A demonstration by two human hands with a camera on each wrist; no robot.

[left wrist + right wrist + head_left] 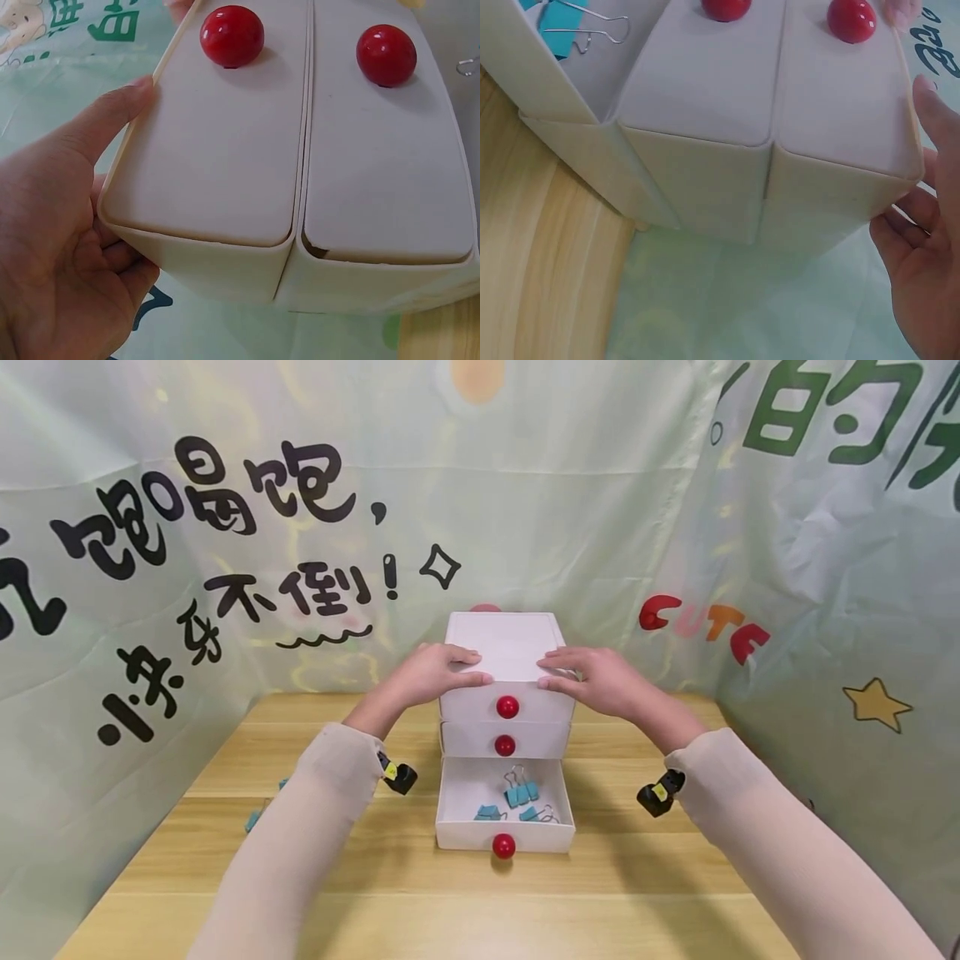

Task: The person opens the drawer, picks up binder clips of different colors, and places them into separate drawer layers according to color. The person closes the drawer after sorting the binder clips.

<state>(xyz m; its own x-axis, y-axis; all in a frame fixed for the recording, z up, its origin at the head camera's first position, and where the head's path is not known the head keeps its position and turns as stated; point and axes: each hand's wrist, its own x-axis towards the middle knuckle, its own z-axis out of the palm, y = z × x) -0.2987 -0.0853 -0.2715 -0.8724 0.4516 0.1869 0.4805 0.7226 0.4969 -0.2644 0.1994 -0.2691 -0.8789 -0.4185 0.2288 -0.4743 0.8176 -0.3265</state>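
Observation:
A white stack of drawers (504, 702) stands on the table, each drawer front bearing a round red knob. Its bottom drawer (463, 837) is pulled out, while the two above are in. Teal binder clips (521, 792) lie inside the open drawer; one clip (561, 28) shows at the corner of the right wrist view. My left hand (435, 675) rests on the stack's top at the left, thumb near the front edge. Opposite it, my right hand (600, 679) rests on the top at the right. Thumb and forefinger of each hand stretch inward; the other fingers are partly hidden.
Several teal pieces (252, 820) lie on the wooden table (495, 922) at the left, partly behind the left sleeve (292, 843). A printed cloth (570, 527) hangs behind the stack and along both sides.

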